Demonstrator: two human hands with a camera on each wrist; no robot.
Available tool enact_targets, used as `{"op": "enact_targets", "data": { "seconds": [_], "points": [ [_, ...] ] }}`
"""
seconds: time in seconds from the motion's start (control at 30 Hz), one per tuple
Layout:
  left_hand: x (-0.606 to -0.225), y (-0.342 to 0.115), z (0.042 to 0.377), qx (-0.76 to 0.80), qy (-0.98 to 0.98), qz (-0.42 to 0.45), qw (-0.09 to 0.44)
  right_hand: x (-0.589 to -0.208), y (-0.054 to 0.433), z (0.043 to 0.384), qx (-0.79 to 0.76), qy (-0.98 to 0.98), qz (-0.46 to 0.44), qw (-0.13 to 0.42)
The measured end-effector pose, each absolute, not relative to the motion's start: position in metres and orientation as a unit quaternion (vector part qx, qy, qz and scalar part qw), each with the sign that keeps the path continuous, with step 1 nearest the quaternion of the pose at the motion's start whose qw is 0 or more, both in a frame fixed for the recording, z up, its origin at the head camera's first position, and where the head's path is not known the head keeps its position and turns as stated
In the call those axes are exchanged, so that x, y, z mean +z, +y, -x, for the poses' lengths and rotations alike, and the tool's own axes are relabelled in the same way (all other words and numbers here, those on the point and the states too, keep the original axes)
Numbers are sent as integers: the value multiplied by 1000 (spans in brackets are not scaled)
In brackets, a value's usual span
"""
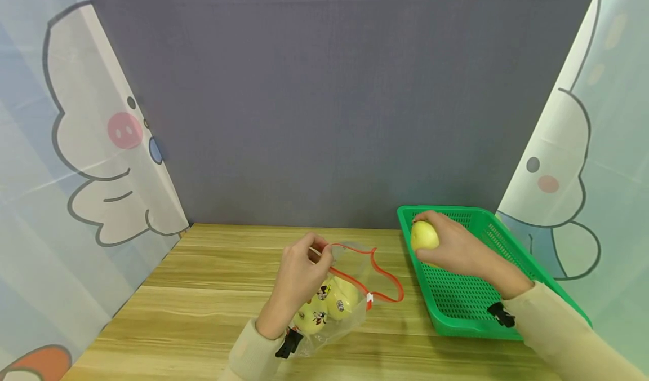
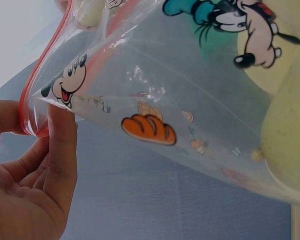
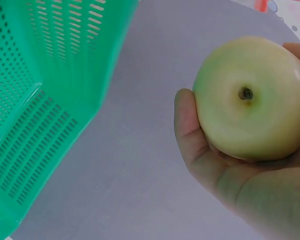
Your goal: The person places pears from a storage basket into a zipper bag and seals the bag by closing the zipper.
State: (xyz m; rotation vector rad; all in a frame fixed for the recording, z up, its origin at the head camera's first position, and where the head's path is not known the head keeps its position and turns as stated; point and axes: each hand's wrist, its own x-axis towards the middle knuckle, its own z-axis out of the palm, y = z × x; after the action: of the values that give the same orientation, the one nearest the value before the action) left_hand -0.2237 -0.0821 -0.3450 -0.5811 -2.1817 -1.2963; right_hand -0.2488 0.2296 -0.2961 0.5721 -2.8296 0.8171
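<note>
My left hand [image 1: 299, 268] pinches the red-edged rim of a clear zip bag [image 2: 155, 165] between thumb and fingers. The bag's mouth gapes toward the right, and a white slider [image 1: 369, 297] sits on the red zip. Cartoon figures and a bread picture are printed on the film. Inside lie several pale yellow fruits [image 1: 342, 297]. My right hand [image 1: 456, 248] grips a round, smooth, yellow-green fruit [image 3: 250, 100], fingers wrapped about its side. In the right wrist view, the fruit's small dark stem spot faces the camera. In the head view this hand overlaps the basket's left side.
A green plastic basket [image 1: 439, 320] with slotted walls stands on the right of the wooden table [image 1: 213, 291]. Behind the table rises a grey panel [image 1: 324, 116]. Curtains with cartoon prints [image 1: 121, 130] hang at both sides.
</note>
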Motion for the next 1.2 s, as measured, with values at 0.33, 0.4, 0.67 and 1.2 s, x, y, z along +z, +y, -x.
{"op": "enact_targets", "data": {
  "seconds": [0.33,0.4,0.67,1.2],
  "points": [
    [-346,-81,225,-479,-808,215,267,-294,221,238,311,-928,-189,81],
    [-346,-81,225,-480,-808,215,266,-295,218,236,317,-926,-189,82],
    [-346,-82,225,-478,-807,219,270,-299,205,228,350,-914,-186,84],
    [-346,-82,226,-480,-807,218,265,-319,171,211,387,-892,-212,95]
  ]
}}
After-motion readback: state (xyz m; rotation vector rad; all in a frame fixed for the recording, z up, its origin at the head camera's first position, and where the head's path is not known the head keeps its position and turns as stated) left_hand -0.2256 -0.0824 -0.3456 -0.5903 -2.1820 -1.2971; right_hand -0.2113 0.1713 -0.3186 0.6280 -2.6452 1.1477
